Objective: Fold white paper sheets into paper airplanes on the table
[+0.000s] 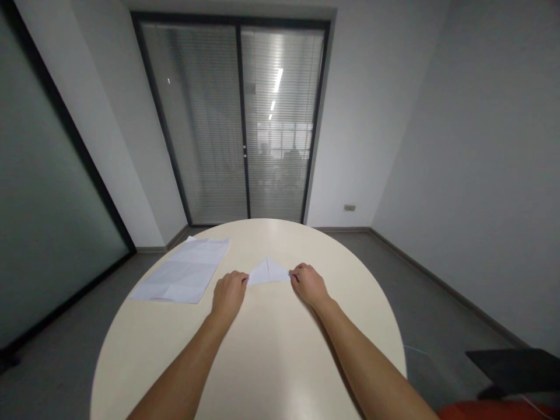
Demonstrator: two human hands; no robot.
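White paper (268,272), already folded into a small triangle, lies mid-way across the round table (271,361), its two lower corners pinched in the closed fingers of the left hand (228,294) and right hand (308,284), with further folds undone and spare sheets (184,271) flat nearby.

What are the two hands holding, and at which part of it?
A folded white paper triangle lying on the table: the left hand holds its left corner, the right hand its right corner.
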